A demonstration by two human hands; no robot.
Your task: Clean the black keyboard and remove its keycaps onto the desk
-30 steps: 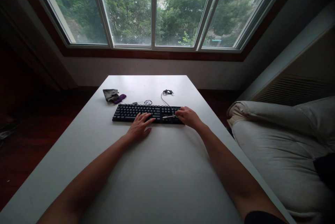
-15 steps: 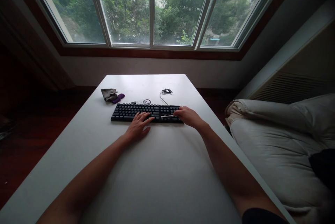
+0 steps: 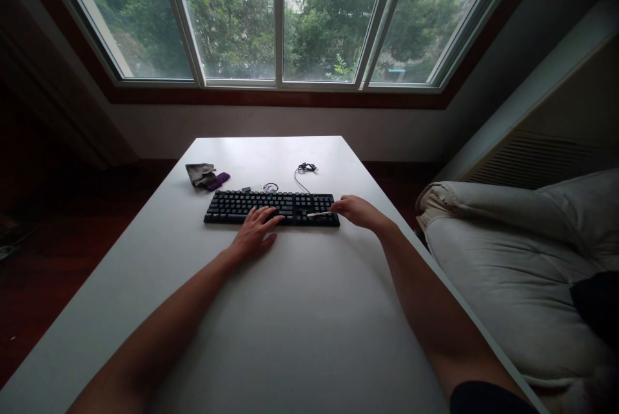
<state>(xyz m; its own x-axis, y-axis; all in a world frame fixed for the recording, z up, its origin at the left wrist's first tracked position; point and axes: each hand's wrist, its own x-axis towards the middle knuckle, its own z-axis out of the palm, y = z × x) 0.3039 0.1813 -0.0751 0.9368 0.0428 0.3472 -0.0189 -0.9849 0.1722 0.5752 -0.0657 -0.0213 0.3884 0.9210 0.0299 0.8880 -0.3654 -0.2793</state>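
Now right hand [image 3: 360, 212] further right, fingers pinching stick [image 3: 319, 214], left hand [image 3: 256, 231] flat on keyboard [image 3: 236, 206]

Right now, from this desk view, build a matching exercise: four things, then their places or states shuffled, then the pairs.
1 left hand
2 right hand
3 grey cloth
4 coiled black cable

A holds a thin white tool
B behind the keyboard's left end
C fingers on the keyboard's front keys
D behind the keyboard's right half

Pairs: 1-C; 2-A; 3-B; 4-D
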